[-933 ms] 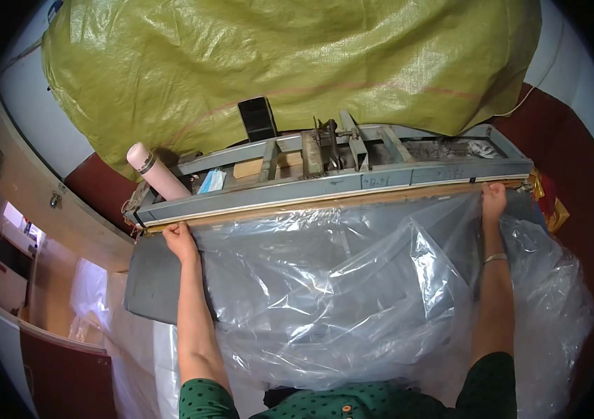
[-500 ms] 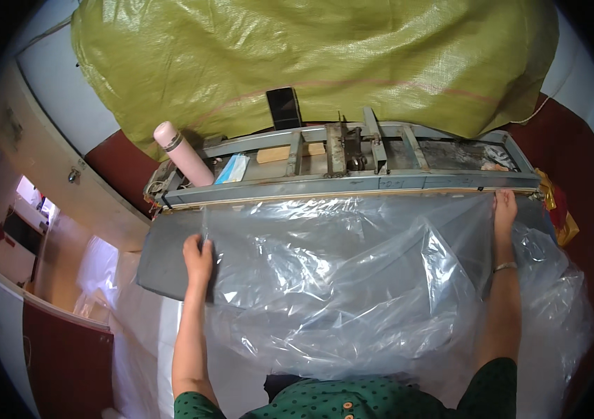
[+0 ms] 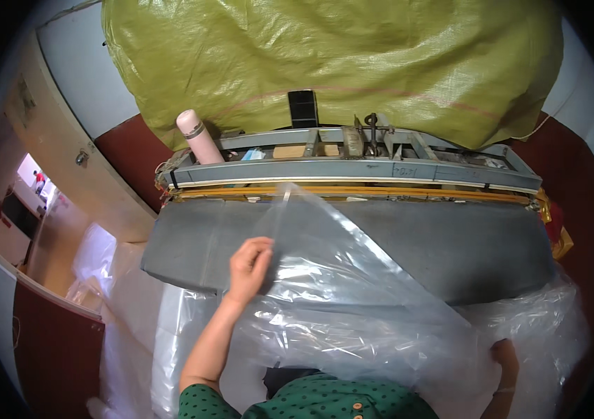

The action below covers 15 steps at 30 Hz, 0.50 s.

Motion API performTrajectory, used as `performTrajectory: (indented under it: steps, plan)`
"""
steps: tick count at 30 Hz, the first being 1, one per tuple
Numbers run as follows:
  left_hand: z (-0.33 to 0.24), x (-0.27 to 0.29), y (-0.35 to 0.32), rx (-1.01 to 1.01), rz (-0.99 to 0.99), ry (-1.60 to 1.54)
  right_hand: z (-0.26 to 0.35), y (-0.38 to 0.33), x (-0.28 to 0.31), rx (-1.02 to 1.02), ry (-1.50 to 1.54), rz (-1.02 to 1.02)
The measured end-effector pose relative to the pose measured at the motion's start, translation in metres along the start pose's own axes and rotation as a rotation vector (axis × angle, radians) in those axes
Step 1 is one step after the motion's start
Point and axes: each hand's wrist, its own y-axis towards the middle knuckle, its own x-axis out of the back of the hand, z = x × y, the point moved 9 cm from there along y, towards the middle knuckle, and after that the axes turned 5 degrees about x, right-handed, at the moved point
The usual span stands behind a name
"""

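Note:
A clear plastic sheet (image 3: 325, 276) lies slantwise over a grey padded board (image 3: 493, 244), with one corner reaching toward the orange strip at the back. My left hand (image 3: 248, 267) is closed, its fingers pinching the sheet near its left edge, above the board. Low at the right, in front of the board, my right hand (image 3: 506, 357) is closed on the sheet's gathered part; its fingertips show only in part. Behind the board a grey metal frame (image 3: 297, 171) stands raised, leaving a gap above the orange strip (image 3: 381, 195).
A pink bottle (image 3: 203, 143) leans in the frame's left end, near a blue and white packet (image 3: 253, 154). A black phone (image 3: 303, 108) rests against the yellow-green woven sheet (image 3: 353, 56). More plastic (image 3: 126, 307) hangs at the left, beside an open door (image 3: 87, 150).
The metal frame has lifted, uncovering the orange strip. My right hand has drawn the sheet down toward me, baring the board's right side. My left hand has moved right.

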Motion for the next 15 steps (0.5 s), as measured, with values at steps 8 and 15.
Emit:
performTrajectory:
  steps: [8, 15]
  plan:
    - [-0.099, -0.097, -0.031, -0.255, 0.213, -0.075, 0.273, 0.041, 0.274, 0.524, 0.434, -0.537]
    - [-0.121, -0.11, -0.049, -0.322, 0.165, 0.022, 0.512, 0.038, 0.325, 1.23, 0.673, -0.644]
